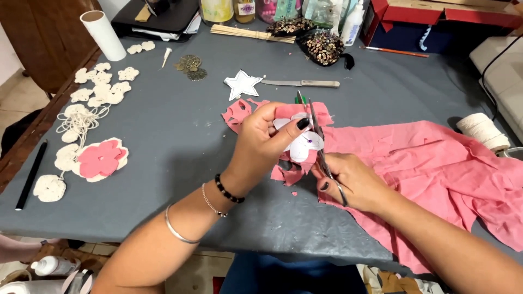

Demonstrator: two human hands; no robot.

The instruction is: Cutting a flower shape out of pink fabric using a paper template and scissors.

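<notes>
My left hand (261, 142) pinches a white flower-shaped paper pattern (303, 142) against a piece of pink fabric (290, 173) above the grey table (180, 141). My right hand (351, 182) grips a pair of scissors (317, 130), their blades open and pointing away from me across the pattern. More pink cloth (436, 163) spreads out to the right, under my right forearm. Pink offcuts (237, 113) lie just behind my left hand.
A white paper star (242, 84) and a table knife (302, 83) lie beyond the hands. At the left are cream crocheted flowers (101, 87), a pink fabric flower (99, 159), a black pen (31, 175) and a cardboard tube (103, 35). A twine spool (484, 130) stands right.
</notes>
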